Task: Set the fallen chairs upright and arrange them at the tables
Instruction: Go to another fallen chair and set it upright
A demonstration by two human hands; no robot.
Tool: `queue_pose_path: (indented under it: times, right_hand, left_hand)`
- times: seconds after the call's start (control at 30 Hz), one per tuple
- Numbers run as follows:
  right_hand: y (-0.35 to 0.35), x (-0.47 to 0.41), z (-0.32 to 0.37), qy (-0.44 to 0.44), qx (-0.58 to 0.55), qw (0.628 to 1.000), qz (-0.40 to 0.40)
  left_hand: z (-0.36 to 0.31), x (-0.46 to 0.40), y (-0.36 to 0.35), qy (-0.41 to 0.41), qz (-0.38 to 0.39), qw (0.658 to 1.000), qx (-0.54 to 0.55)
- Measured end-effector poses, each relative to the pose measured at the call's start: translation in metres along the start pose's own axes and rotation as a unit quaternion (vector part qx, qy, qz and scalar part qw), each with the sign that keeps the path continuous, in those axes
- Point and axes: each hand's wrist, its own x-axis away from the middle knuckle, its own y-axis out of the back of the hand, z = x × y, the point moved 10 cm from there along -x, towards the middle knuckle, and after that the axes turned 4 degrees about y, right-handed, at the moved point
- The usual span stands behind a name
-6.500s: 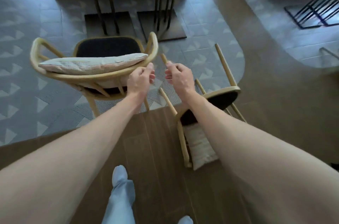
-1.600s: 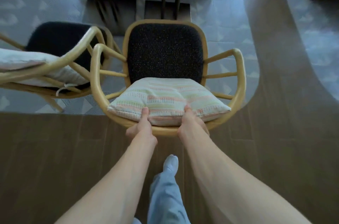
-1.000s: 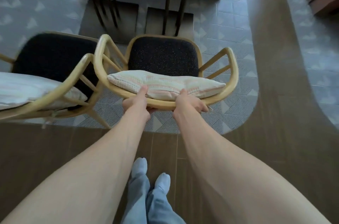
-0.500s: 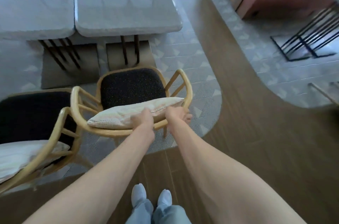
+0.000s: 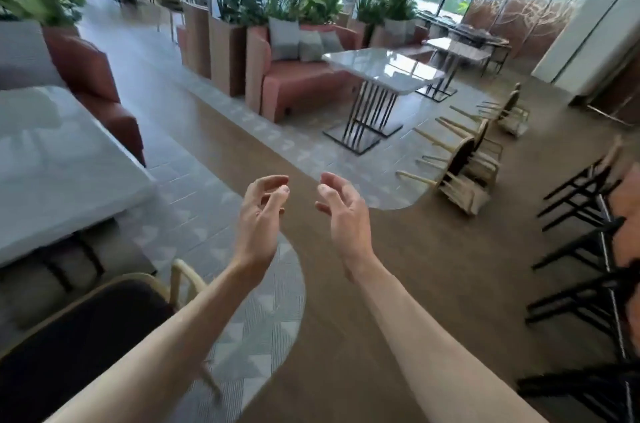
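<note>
My left hand (image 5: 260, 211) and my right hand (image 5: 343, 209) hang in mid-air in front of me, fingers loosely curled, holding nothing. An upright wooden chair with a black seat (image 5: 79, 329) stands at the bottom left beside a white marble table (image 5: 52, 159). Farther off at the right, fallen wooden chairs lie on their sides on the floor: one nearest (image 5: 457, 177), one behind it (image 5: 479, 132) and one farther back (image 5: 512, 111). They lie next to another marble table (image 5: 384, 68) on black legs.
A red sofa (image 5: 298, 76) with grey cushions and planters stands behind the far table. Another red seat (image 5: 93, 76) is behind the near table. Black metal table legs (image 5: 588, 249) line the right edge. Brown wood flooring runs between the tiled areas.
Both hands have let go of the chair's back rail and now hang free. The view has swung up and to the right, from the two upright chairs to the fallen chairs across the room.
</note>
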Motion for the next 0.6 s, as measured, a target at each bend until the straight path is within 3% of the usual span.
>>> queue_pose_path:
  times: [0.27, 0.6]
  right_hand:
    - [0.182, -0.048, 0.016, 0.05, -0.018, 0.992, -0.115]
    - [0.396, -0.129, -0.025, 0.027, -0.05, 0.976, -0.209]
  left_hand:
    - [-0.015, -0.006, -0.183, -0.046, 0.126, 0.991, 0.031]
    - [0.038, -0.04, -0.396, -0.031, 0.155, 0.986, 0.061]
